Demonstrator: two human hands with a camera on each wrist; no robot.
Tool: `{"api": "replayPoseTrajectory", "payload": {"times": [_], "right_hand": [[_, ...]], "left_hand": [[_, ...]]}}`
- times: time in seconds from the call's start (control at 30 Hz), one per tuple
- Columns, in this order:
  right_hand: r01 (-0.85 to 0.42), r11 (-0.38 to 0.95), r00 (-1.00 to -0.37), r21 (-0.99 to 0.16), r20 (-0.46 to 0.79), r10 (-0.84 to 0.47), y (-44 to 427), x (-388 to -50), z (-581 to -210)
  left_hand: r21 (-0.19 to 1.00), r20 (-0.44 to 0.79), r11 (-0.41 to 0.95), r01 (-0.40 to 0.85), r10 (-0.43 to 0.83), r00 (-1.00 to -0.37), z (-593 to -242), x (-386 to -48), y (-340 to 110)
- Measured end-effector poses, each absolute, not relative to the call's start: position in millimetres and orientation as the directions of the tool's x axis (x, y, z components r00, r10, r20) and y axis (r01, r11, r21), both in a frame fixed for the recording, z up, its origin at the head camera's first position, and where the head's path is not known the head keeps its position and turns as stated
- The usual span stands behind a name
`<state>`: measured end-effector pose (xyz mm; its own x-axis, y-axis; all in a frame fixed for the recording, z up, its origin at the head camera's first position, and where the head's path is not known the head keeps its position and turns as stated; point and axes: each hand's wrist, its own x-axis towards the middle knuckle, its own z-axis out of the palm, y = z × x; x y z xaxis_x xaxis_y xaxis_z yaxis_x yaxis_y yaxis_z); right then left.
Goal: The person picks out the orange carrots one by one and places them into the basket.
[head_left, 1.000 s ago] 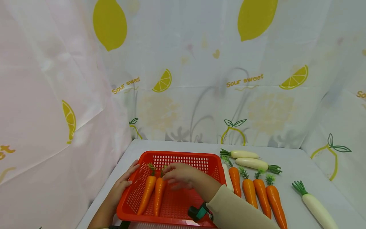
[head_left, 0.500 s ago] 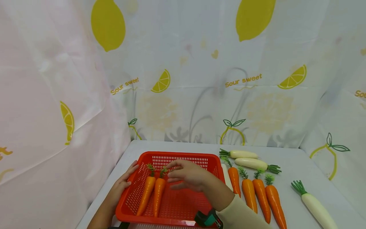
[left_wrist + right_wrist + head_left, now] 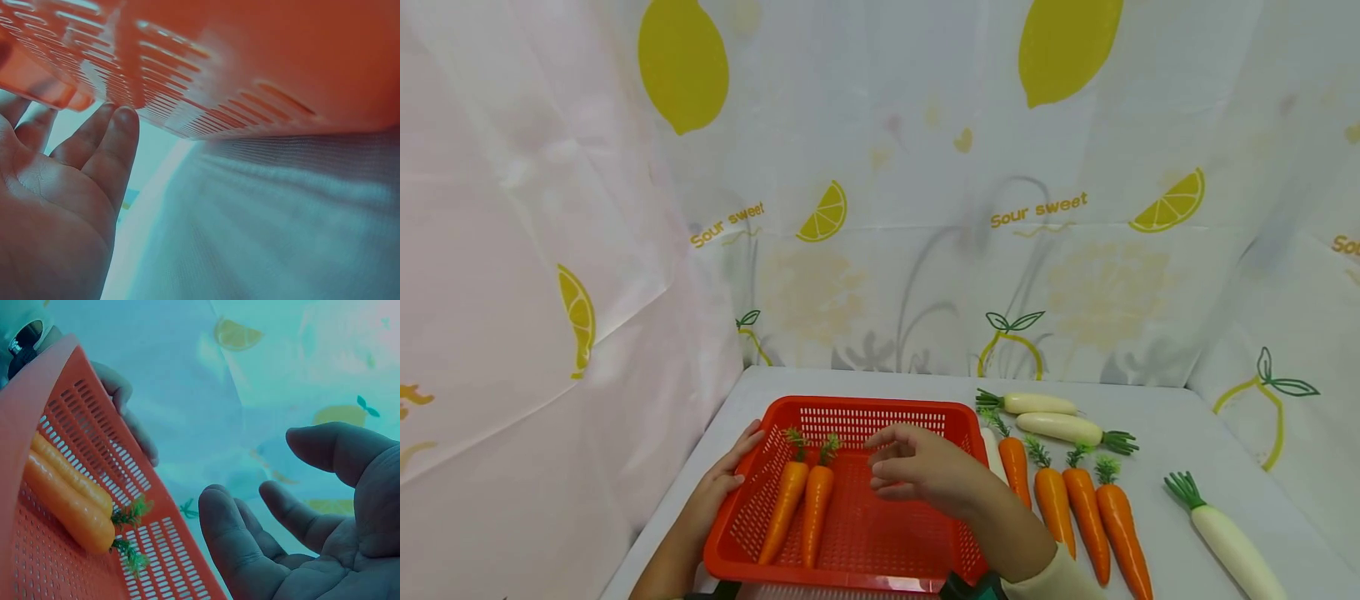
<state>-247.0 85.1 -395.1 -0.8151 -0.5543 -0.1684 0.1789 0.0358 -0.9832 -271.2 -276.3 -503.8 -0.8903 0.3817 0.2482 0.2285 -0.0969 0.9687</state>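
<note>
A red plastic basket (image 3: 850,579) stands on the table, with two carrots (image 3: 783,512) lying side by side along its left part, leafy ends away from me. My left hand (image 3: 718,479) rests against the basket's left side; in the left wrist view its fingers (image 3: 112,153) are fairly straight and touch the slotted outer wall. Above the right half of the basket hovers my right hand (image 3: 928,471), holding nothing. Its fingers are loosely bent and spread, with the thumb apart, as the right wrist view shows.
Right of the basket several carrots (image 3: 1084,521) lie in a row. Two white radishes (image 3: 1060,428) are behind them, and another white radish (image 3: 1236,550) lies farther right. Part of a white radish (image 3: 995,454) shows beside the basket. A lemon-print curtain (image 3: 880,292) encloses the table.
My right hand has drawn back to the right, away from the second carrot, whose leafy top now shows fully. The left hand and the basket have stayed in place.
</note>
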Motion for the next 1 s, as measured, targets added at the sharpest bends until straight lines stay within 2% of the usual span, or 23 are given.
{"api": "replayPoseTrajectory", "payload": {"times": [0.4,1.0], "right_hand": [[0.091,0.073,-0.853,-0.993,-0.115,-0.510,116,-234,-396],[0.023,0.104,-0.895,-0.994,-0.067,-0.440,158,-227,-406]], "left_hand": [[0.966,0.258,-0.097,0.239,0.378,-0.889,-505,-271,-277],[0.965,0.263,-0.089,0.248,0.375,-0.889,-504,-271,-276]]}}
